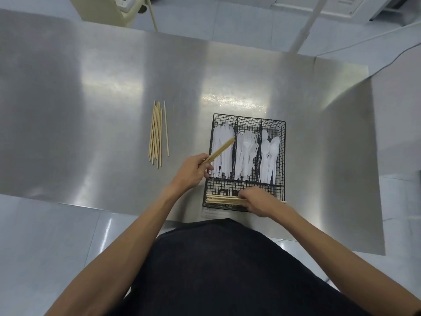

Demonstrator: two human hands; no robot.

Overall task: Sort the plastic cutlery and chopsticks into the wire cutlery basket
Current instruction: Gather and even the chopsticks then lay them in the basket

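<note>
A black wire cutlery basket (282,156) stands on the steel table. Its three upright compartments hold white plastic knives (222,153) on the left, forks (246,153) in the middle and spoons (270,156) on the right. My left hand (193,173) grips a few wooden chopsticks (222,149) that slant up over the knife compartment. My right hand (259,201) holds a bundle of chopsticks (222,200) lying crosswise in the basket's near compartment. Several more chopsticks (157,133) lie side by side on the table to the left.
The steel table (102,99) runs far to the left and behind the basket. Its near edge lies just under the basket. A white pole (307,21) and a cable (387,62) cross the floor beyond the far edge.
</note>
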